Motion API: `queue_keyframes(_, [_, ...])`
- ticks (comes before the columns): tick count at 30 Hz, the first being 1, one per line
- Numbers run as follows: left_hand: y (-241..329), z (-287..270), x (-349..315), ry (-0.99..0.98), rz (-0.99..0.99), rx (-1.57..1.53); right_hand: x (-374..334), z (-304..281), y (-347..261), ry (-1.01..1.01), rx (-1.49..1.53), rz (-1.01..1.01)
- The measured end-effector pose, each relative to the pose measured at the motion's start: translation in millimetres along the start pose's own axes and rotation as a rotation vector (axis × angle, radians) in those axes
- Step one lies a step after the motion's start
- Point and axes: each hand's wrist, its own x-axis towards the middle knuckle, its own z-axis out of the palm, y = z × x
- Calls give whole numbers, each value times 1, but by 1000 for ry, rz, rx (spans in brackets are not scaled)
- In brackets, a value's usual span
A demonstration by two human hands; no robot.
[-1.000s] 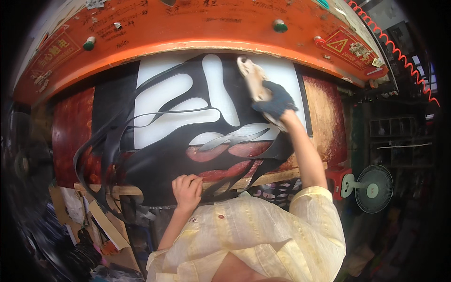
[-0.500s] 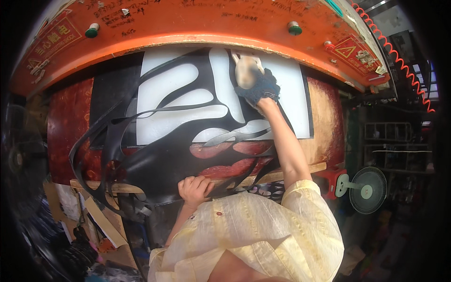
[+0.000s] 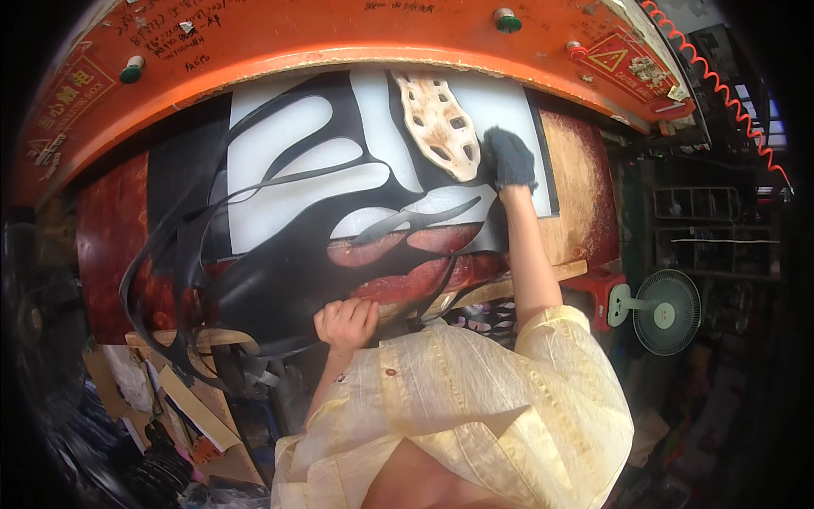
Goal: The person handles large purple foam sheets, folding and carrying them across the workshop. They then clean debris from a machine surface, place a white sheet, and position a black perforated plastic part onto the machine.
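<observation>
My right hand [image 3: 513,159], in a dark knitted glove, is over the white board [image 3: 297,131], just right of a pale sole-shaped cutting die [image 3: 443,127] with several holes. A gap separates the hand from the die; the glove's fingers are too dark and blurred to make out. The die lies on a black sheet [image 3: 280,284] full of large rounded cut-outs, its far end close to the orange press head. Bare and with curled fingers, my left hand [image 3: 346,324] grips the sheet's near edge. Thin strips of the sheet loop off to the left.
An orange press head [image 3: 339,38] with green-capped buttons spans the far side. Beneath the sheet is a reddish-brown bench [image 3: 106,246] with a wooden front strip [image 3: 551,273]. A fan [image 3: 667,312] stands at the right; cardboard scraps [image 3: 199,407] lie low at the left.
My right hand has let go of the cutting die and moved right, leaving it on the sheet. My left hand stays at the near edge. The whole view has shifted slightly.
</observation>
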Motion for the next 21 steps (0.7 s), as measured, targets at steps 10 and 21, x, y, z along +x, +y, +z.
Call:
queue_keyframes(10, [0,6,-5,64,18,38,-48,-34,14,26,12,-257])
queue_keyframes(21, [-21,1,16,46,41,-28,-52,-28,-154,-15,-259,-485])
